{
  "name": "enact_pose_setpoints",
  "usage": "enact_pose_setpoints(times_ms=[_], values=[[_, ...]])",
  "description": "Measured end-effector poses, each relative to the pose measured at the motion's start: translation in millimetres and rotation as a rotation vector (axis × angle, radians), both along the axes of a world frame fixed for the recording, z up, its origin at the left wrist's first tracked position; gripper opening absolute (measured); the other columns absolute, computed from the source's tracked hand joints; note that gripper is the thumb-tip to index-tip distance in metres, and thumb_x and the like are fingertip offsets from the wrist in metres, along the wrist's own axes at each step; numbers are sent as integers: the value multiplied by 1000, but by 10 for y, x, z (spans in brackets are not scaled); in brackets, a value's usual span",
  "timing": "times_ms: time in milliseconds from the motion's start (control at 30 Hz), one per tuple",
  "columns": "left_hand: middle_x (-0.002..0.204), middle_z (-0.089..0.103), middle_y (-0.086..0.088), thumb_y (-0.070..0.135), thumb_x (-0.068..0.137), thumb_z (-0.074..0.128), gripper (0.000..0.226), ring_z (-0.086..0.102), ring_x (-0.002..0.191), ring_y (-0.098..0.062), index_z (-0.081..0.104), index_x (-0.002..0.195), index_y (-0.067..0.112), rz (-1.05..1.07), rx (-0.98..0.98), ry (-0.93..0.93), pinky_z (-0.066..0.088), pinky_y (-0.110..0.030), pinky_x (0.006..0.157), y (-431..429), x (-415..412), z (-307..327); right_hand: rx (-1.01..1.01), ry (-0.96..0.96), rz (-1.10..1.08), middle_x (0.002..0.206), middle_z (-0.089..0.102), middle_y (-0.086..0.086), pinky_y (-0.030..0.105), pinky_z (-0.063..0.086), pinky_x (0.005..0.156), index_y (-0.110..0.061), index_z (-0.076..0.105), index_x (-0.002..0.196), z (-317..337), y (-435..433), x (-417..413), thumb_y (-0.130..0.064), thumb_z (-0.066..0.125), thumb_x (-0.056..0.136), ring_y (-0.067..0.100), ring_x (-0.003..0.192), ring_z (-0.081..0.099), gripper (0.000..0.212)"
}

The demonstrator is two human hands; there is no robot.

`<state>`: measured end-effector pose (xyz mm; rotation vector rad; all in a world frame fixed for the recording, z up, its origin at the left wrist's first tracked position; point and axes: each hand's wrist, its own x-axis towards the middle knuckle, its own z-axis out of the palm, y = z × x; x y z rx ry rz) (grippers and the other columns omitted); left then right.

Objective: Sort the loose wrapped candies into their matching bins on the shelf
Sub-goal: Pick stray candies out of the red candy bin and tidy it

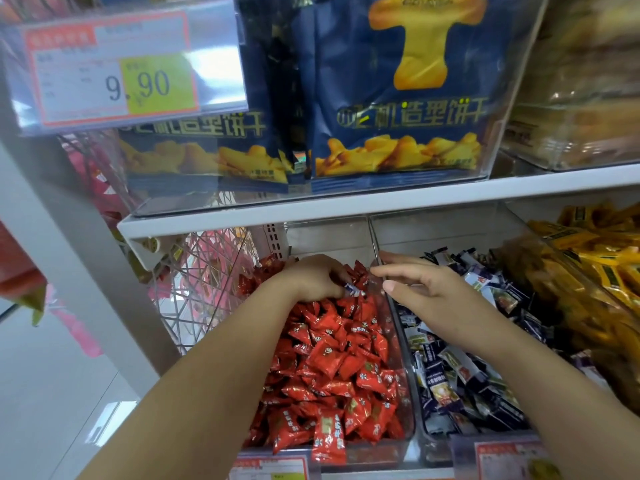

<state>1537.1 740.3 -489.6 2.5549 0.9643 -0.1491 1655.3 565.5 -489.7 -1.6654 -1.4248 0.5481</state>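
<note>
A clear bin on the lower shelf is full of red wrapped candies. Beside it on the right, a second clear bin holds dark blue and white wrapped candies. My left hand reaches deep into the back of the red bin, fingers curled, pinching a small blue and white candy. My right hand hovers over the divider between the two bins, fingers spread and holding nothing.
A third bin at the far right holds yellow wrapped sweets. The upper shelf overhangs closely, carrying a clear box of blue biscuit bags and a price tag. A pink wire basket stands left of the red bin.
</note>
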Motion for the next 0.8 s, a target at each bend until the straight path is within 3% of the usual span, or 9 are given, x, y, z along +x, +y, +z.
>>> enact_pose_setpoints(times_ms=[100,200,267,367,467,567,667,800], values=[[108,54,14,38,87,63,13,48,101,-6,63,99,33,99,-31,-270,34,-22,80,-32,-131,163,-2,15,5,112,48,-32,4,36,81,-42,62,113,14,-5,1,-29,53,94,-25,98,44,24],[96,58,20,30,90,60,8,52,94,-1,61,97,32,129,-10,-506,36,-16,76,-102,-202,341,79,57,-88,112,59,-22,14,40,89,-35,65,111,-2,3,-24,-25,55,93,-11,104,52,22],[94,63,16,34,92,57,17,57,90,-4,63,106,27,105,34,-536,40,-13,75,-214,-161,434,231,74,-253,101,64,-20,12,45,83,-33,65,101,26,-4,-67,-20,56,93,-8,95,58,18],[112,68,5,43,90,58,27,61,104,-12,64,112,29,46,-34,-536,47,-28,92,-341,-10,481,439,84,-425,84,66,-14,6,43,65,-25,66,91,105,-51,-118,-10,56,91,-3,77,60,18],[117,66,10,43,90,58,19,60,107,-9,63,108,39,60,-109,-586,46,-29,98,-335,70,476,465,57,-421,83,65,-7,18,45,66,-25,65,93,101,-80,-126,-11,56,91,4,74,60,17],[121,61,7,26,97,51,24,55,106,-5,62,118,23,53,-18,-470,40,-21,91,-254,54,390,313,19,-307,97,63,-15,22,46,79,-30,65,102,45,-58,-118,-16,55,92,1,91,59,20],[132,55,6,25,97,49,29,50,121,-11,57,125,27,49,-28,-274,37,-25,102,-178,32,220,124,-13,-153,115,60,-15,19,39,93,-29,65,114,-20,-2,-84,-23,53,95,1,110,52,24],[147,40,2,36,95,52,48,39,133,-17,39,141,30,56,-82,-77,27,-22,97,-60,143,107,53,51,-67,115,59,-18,5,35,83,-38,63,110,-19,46,4,-21,52,95,-5,107,51,25]])
